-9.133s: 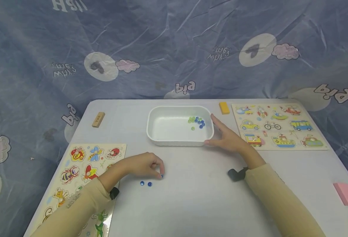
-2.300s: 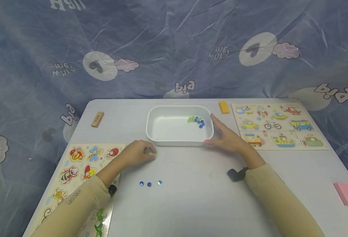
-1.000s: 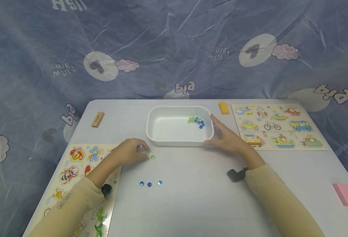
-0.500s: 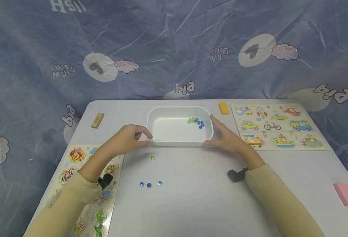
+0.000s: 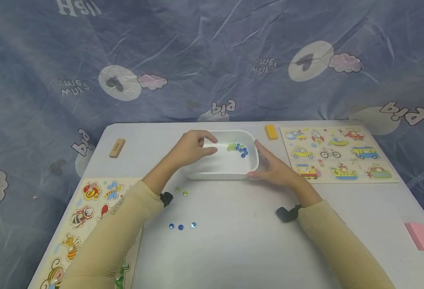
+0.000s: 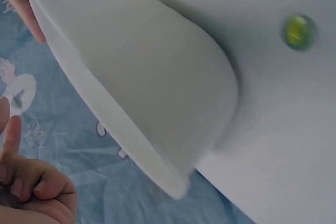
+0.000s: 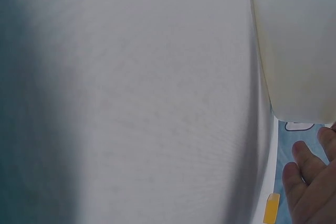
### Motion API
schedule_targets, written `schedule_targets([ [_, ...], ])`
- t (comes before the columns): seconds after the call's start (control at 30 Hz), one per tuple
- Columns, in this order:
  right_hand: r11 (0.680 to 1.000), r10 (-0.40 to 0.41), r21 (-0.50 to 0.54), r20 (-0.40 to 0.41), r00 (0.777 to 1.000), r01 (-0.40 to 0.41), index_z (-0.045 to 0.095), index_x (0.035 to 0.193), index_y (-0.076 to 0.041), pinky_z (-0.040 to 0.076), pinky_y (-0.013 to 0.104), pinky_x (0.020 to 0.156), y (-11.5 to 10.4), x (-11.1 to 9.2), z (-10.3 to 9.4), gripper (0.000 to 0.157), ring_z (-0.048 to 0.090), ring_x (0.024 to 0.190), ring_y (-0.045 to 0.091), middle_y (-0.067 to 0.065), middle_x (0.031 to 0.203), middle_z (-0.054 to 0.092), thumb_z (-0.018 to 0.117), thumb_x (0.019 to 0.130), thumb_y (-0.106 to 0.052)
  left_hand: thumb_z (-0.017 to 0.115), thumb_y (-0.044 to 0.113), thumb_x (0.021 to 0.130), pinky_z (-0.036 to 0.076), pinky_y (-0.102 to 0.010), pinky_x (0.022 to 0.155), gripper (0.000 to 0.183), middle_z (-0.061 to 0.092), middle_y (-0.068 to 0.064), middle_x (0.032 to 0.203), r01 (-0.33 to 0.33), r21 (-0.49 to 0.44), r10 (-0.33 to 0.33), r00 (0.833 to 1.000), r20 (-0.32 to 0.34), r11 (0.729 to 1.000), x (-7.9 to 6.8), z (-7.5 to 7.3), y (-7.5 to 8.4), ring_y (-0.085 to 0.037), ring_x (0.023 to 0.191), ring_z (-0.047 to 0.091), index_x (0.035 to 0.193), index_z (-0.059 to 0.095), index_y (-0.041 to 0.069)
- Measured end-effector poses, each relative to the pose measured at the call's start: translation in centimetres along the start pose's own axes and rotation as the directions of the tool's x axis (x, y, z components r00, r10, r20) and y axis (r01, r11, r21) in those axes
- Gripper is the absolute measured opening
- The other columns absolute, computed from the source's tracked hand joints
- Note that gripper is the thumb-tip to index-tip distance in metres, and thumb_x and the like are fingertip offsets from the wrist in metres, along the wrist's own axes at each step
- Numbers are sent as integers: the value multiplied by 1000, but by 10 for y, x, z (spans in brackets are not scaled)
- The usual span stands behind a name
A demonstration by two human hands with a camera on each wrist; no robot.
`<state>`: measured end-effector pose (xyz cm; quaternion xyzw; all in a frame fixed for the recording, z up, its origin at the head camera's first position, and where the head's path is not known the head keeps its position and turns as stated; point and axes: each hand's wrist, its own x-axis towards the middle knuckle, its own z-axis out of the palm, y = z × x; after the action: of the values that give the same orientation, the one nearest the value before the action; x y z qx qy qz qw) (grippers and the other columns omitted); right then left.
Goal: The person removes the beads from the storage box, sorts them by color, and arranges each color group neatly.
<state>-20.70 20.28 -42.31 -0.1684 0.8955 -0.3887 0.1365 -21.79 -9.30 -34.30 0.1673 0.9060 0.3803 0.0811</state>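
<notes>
In the head view my left hand [image 5: 193, 148] hovers over the white tray [image 5: 215, 175], thumb and index finger apart with nothing between them. Its other fingers curl in, as the left wrist view shows. My right hand [image 5: 274, 168] holds the tray's right end, thumb at the front corner and index finger along the side. Green glass beads [image 5: 230, 148] and blue glass beads [image 5: 243, 155] cluster inside the tray, toward its right end. On the table, two green beads [image 5: 185, 193] lie before the tray. Nearer me, three blue beads [image 5: 181, 227] form a row.
An insect puzzle board [image 5: 85, 200] lies at the left, partly under my left arm. A vehicle puzzle board [image 5: 336, 154] occupies the back right. Around the table are a wooden block [image 5: 117, 148], a yellow block [image 5: 271, 132] and a pink block [image 5: 421, 237].
My left hand set down a third blue bead, then two green beads, and moved back over the tray. One green bead left the tray's cluster. My right hand stayed on the tray.
</notes>
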Motion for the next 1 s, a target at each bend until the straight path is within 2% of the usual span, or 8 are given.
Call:
schedule_targets([
  [0.1, 1000, 13, 22, 7, 1000, -13, 1, 153, -19, 8, 53, 117, -16, -7, -3, 109, 1, 148, 27, 1, 160, 1, 77, 77, -35, 72, 31, 83, 33, -26, 51, 27, 41, -1, 66, 23, 35, -25, 999, 29, 999, 18, 12, 2, -14, 57, 35, 108, 68, 22],
  [0.2, 999, 24, 38, 11, 1000, -25, 4, 153, -14, 8, 52, 117, -27, -12, -6, 107, 2, 148, 27, 4, 160, 4, 77, 78, -32, 72, 32, 83, 42, -29, 63, 32, 57, -4, 87, 53, 88, -59, 996, 69, 995, 34, 23, 0, -15, 73, 48, 113, 67, 21],
  [0.3, 999, 25, 32, 7, 1000, -25, 4, 153, -16, 8, 51, 117, -22, -10, -5, 106, 2, 148, 26, 2, 160, 3, 77, 78, -34, 73, 30, 82, 47, -34, 81, 33, 63, -2, 113, 78, 130, -91, 991, 98, 988, 47, 31, -6, -17, 95, 55, 113, 67, 20],
  [0.4, 1000, 17, 11, 0, 1000, -17, 3, 153, -22, 9, 50, 118, -10, -4, -2, 108, 2, 148, 23, -2, 160, 3, 76, 76, -42, 75, 28, 80, 46, -37, 94, 32, 62, 0, 124, 110, 156, -127, 987, 102, 982, 58, 38, -11, -20, 110, 57, 111, 68, 19],
  [0.53, 1000, -2, -8, -8, 1000, 2, 2, 152, -28, 11, 48, 118, 1, 0, -1, 111, 3, 148, 20, -7, 160, 3, 75, 72, -52, 76, 28, 78, 43, -38, 99, 31, 61, 2, 128, 173, 183, -192, 977, 89, 968, 70, 45, -15, -21, 118, 55, 107, 69, 22],
  [0.67, 1000, -6, -4, -8, 1000, 6, 2, 151, -30, 11, 48, 118, 3, 0, -1, 112, 3, 148, 20, -8, 160, 3, 75, 70, -56, 77, 28, 77, 43, -40, 96, 31, 61, 3, 127, 224, 214, -245, 967, 76, 951, 78, 51, -15, -21, 115, 56, 106, 69, 23],
  [0.8, 1000, -2, -7, -5, 1000, 2, 2, 152, -29, 11, 48, 118, 3, 0, 0, 113, 3, 148, 21, -7, 160, 3, 76, 70, -55, 77, 27, 76, 43, -41, 96, 31, 62, 4, 126, 249, 240, -271, 960, 63, 938, 82, 57, -13, -22, 115, 56, 106, 69, 23],
  [1.0, 1000, 3, -8, -6, 1000, -3, 2, 152, -30, 11, 48, 118, 5, 1, 0, 112, 3, 148, 20, -8, 160, 3, 76, 71, -53, 76, 25, 77, 42, -40, 98, 30, 62, 3, 124, 256, 250, -280, 958, 64, 934, 86, 64, -12, -21, 116, 55, 106, 69, 22],
])
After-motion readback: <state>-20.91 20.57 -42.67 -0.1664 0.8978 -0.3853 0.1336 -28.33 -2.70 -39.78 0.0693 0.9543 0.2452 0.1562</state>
